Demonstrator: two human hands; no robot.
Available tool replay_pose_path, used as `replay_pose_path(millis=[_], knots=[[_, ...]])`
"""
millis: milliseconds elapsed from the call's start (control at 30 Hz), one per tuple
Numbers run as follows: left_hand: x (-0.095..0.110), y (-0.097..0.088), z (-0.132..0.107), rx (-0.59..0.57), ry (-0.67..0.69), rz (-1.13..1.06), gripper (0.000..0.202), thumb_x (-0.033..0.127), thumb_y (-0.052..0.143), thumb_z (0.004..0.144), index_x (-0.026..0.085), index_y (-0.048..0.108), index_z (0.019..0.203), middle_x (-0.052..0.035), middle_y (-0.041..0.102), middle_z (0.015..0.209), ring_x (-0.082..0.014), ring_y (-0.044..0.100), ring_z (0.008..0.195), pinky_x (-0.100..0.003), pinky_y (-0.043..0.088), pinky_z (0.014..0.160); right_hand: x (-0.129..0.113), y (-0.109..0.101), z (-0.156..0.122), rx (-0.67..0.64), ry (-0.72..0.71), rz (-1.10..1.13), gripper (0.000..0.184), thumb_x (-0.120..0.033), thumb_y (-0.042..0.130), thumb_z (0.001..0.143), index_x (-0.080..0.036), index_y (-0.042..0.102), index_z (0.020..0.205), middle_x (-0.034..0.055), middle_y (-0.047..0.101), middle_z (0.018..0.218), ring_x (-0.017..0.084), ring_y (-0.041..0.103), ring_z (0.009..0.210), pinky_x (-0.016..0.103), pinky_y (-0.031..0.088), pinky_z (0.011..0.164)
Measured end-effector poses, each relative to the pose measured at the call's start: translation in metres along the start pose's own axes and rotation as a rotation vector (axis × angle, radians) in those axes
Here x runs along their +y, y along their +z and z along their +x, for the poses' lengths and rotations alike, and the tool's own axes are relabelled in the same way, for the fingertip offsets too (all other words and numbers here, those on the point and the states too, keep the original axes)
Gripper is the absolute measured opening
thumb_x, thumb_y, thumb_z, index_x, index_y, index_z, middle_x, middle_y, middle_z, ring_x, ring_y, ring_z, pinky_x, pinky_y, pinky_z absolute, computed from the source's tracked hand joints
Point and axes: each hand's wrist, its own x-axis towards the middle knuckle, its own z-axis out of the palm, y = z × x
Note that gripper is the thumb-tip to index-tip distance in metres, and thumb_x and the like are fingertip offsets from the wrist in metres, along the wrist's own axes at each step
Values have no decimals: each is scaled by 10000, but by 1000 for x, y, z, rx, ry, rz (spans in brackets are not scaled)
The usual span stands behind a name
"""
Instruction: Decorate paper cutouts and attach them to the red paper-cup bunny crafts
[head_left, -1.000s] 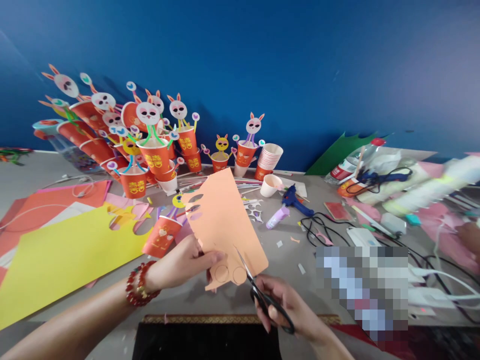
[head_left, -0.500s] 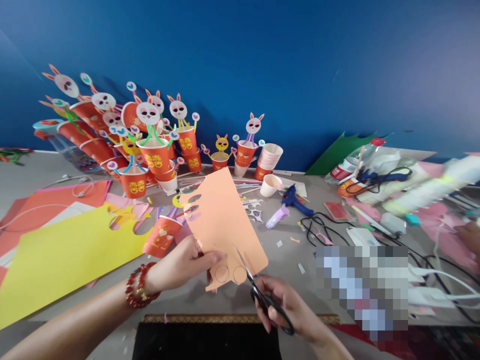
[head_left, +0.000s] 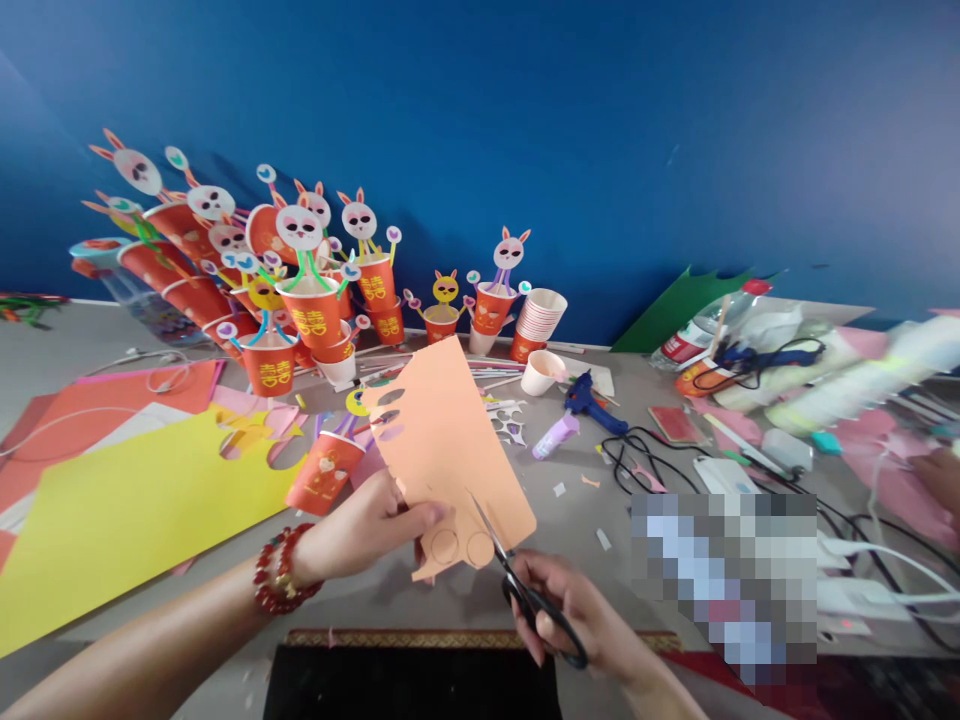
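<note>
While, in the head view, my left hand (head_left: 375, 528) pinches the orange paper (head_left: 442, 430) over the table (head_left: 409, 607), my right hand (head_left: 574, 605) curls closed around the scissors (head_left: 515, 583), a blade overlying the paper beside two drawn circles (head_left: 480, 548).

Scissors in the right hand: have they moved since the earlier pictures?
No visible shift: the scissors keep the same place relative to the blue glue gun.

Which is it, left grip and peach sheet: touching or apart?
Touching. The head view shows the left grip holding the peach sheet, thumb across its face near the drawn circles.
</note>
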Motion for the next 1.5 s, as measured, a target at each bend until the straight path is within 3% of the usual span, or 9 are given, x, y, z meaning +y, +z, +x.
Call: replay_pose_path(millis=[233, 467, 733, 1000, 1267, 1500], knots=[[8, 0, 2, -5, -27, -22, 492, 362, 532, 913, 200, 419, 463, 25, 517, 420, -88, 496, 428, -187, 322, 380, -2, -1, 2, 14, 22, 10, 660, -778, 737, 601, -187, 477, 739, -41, 561, 524, 60, 413, 416, 201, 261, 443], [2, -3, 2, -6, 3, 29, 477, 350, 526, 923, 187, 446, 481, 20, 539, 444, -74, 469, 414, -182, 333, 392, 0, -4, 2, 14, 40, -20, 681, -800, 735, 567, -193, 463, 712, -46, 555, 512, 59, 413, 405, 197, 260, 431], [1, -3, 4, -5, 4, 49, 464, 398, 530, 909, 188, 441, 505, 38, 461, 440, -62, 396, 406, -178, 293, 385, 0, -7, 3, -14, 29, -62, 664, -804, 704, 600, -208, 429, 700, -56, 532, 551, 55, 400, 410, 194, 305, 422], [-9, -5, 4, -14, 14, 59, 374, 387, 522, 934, 158, 561, 641, 34, 527, 523, -73, 444, 474, -179, 332, 456, 2, -10, 4, -4, 27, -77, 640, -769, 718, 614, -215, 407, 684, -62, 530, 528, 58, 427, 405, 189, 316, 414], [-1, -7, 6, -34, 14, 76, 389, 368, 518, 950, 136, 607, 650, 26, 544, 511, -72, 459, 467, -164, 357, 456, 2, -11, 3, -13, 21, -84, 598, -718, 737, 635, -211, 426, 689, -60, 543, 538, 56, 432, 400, 189, 306, 409], [-8, -8, 7, -51, 19, 27, 333, 365, 522, 964, 118, 671, 799, -20, 671, 663, -81, 532, 530, -161, 389, 487, 2, -10, 3, 3, 36, -62, 551, -636, 765, 650, -208, 420, 681, -62, 547, 539, 53, 451, 400, 179, 304, 406]])
